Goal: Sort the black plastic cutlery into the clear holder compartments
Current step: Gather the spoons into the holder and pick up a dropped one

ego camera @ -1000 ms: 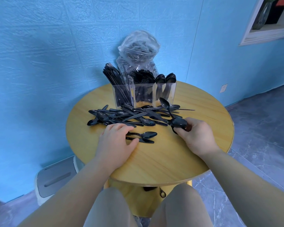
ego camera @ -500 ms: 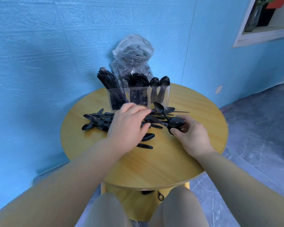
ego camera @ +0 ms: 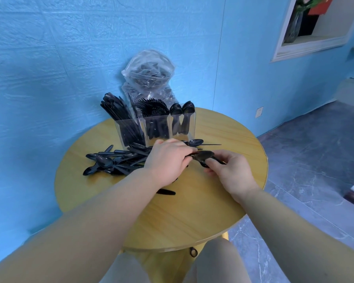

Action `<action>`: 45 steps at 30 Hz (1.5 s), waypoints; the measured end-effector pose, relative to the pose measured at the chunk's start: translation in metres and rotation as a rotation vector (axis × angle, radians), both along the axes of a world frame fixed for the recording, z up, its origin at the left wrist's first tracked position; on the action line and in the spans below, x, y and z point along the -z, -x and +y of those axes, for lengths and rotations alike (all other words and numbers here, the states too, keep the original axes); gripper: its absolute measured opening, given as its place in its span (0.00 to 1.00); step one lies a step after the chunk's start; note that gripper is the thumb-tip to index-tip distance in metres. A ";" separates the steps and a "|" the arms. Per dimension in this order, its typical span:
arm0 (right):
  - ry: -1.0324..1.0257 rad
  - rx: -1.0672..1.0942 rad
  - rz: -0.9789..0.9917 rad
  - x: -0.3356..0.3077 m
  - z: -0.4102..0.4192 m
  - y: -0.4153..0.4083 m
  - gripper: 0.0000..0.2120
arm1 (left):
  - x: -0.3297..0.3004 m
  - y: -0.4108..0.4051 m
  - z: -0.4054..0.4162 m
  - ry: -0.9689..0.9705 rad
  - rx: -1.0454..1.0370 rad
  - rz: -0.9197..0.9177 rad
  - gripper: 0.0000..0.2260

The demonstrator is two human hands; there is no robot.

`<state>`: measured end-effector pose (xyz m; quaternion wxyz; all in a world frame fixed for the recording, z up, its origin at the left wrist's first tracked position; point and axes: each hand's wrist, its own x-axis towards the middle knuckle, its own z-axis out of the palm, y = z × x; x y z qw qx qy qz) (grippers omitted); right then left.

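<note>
While both hands meet at frame centre:
Right hand point(ego camera: 232, 173): pinches a bunch of spoons point(ego camera: 203, 156).
Left hand point(ego camera: 168, 160): fingers curled on that bunch's handles.
Loose cutlery point(ego camera: 114, 162): centre left, on the table point(ego camera: 192, 217).
Holder point(ego camera: 154, 128): above centre, compartments filled.

A loose heap of black plastic cutlery point(ego camera: 119, 161) lies flat before the upright clear plastic three-compartment holder point(ego camera: 154, 128), whose compartments stand packed with knives at left, forks in the middle, spoons at right.

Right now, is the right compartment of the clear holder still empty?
No, the right compartment of the clear holder already has black spoons standing in it, bowls up above the rim.
</note>
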<state>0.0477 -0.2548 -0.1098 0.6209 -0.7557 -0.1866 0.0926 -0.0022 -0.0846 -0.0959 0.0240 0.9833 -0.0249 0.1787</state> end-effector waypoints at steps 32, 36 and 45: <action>-0.066 -0.062 -0.089 -0.039 0.036 0.012 0.06 | -0.030 0.070 0.043 0.077 -0.053 -0.177 0.12; -0.105 -0.064 -0.081 -0.040 0.039 0.015 0.08 | -0.031 0.074 0.044 0.190 -0.031 -0.066 0.13; -0.129 -0.053 -0.050 -0.035 0.048 0.016 0.04 | -0.021 0.074 0.044 0.297 -0.088 -0.076 0.14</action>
